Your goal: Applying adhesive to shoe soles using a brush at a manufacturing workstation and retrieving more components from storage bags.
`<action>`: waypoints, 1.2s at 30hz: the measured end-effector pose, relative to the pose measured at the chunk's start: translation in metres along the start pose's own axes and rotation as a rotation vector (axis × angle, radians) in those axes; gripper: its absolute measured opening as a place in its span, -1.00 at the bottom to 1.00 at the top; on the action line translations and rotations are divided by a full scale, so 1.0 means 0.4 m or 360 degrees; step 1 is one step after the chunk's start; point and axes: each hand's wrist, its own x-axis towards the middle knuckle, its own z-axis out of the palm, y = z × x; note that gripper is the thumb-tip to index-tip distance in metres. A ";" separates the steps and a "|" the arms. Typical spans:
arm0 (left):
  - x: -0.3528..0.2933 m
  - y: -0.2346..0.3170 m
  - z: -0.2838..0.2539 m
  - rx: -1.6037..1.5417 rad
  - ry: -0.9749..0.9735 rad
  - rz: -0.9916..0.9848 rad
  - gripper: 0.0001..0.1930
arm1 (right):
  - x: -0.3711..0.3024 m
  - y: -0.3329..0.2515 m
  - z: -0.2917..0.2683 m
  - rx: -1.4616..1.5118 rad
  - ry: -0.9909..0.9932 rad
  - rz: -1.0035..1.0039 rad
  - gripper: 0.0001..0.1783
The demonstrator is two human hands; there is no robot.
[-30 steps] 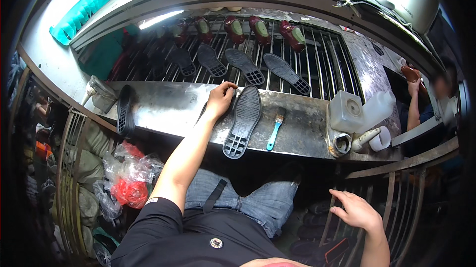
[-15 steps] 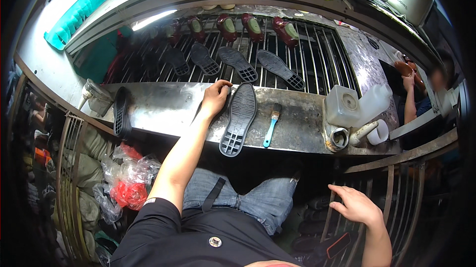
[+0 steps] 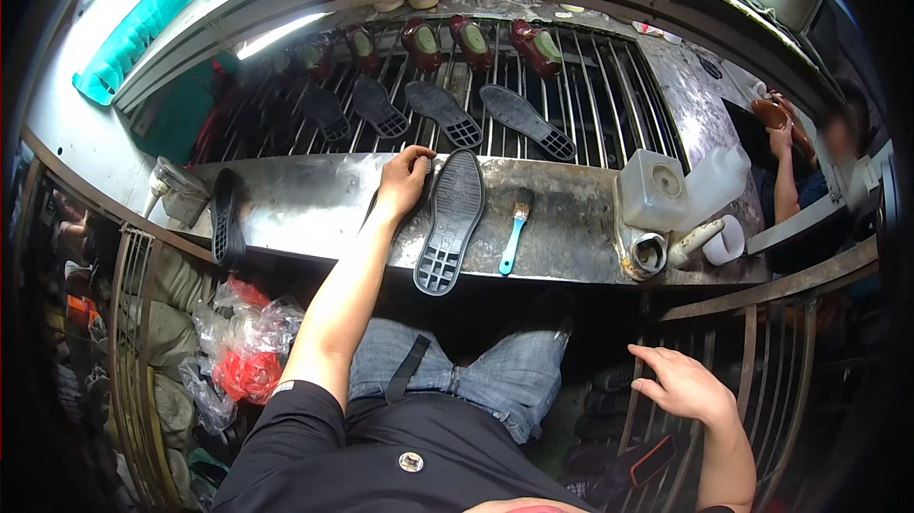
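Note:
My left hand (image 3: pixel 405 180) is closed at the upper end of a dark shoe sole, which is mostly hidden under my wrist and forearm on the metal ledge (image 3: pixel 314 194). Just right of it lies a black rubber shoe sole (image 3: pixel 450 218), ribbed toward the far end and with an open grid at the near end, its heel jutting over the front edge. A brush (image 3: pixel 514 232) with a turquoise handle and dark bristles rests further right. Empty, with fingers stretched out, my right hand (image 3: pixel 681 384) hovers low beside the railing.
Beyond the ledge, metal bars (image 3: pixel 600 94) carry a row of black soles (image 3: pixel 526 121) and dark red shoes (image 3: pixel 536 49). Another sole (image 3: pixel 227 218) stands at left. A plastic canister (image 3: pixel 652 191) and white cup (image 3: pixel 725 242) are at right. A co-worker's hand (image 3: pixel 781 137) holds a brown shoe (image 3: pixel 783 118).
The whole view has shifted slightly, so the bench things appear a little further left and up. My left hand keeps its place by the soles; my right hand stays open.

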 end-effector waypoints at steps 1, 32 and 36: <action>0.000 -0.001 -0.001 0.0009 0.0000 -0.0014 -0.76 | 0.001 0.001 0.002 0.0003 0.0007 -0.0005 -0.28; 0.012 -0.029 0.003 0.0035 -0.0022 -0.0003 -0.74 | 0.010 0.002 0.005 0.0005 0.0042 -0.0010 -0.31; 0.011 -0.033 0.006 0.0050 -0.0008 0.0000 -0.73 | 0.008 0.005 0.013 -0.0006 0.0070 -0.0042 -0.31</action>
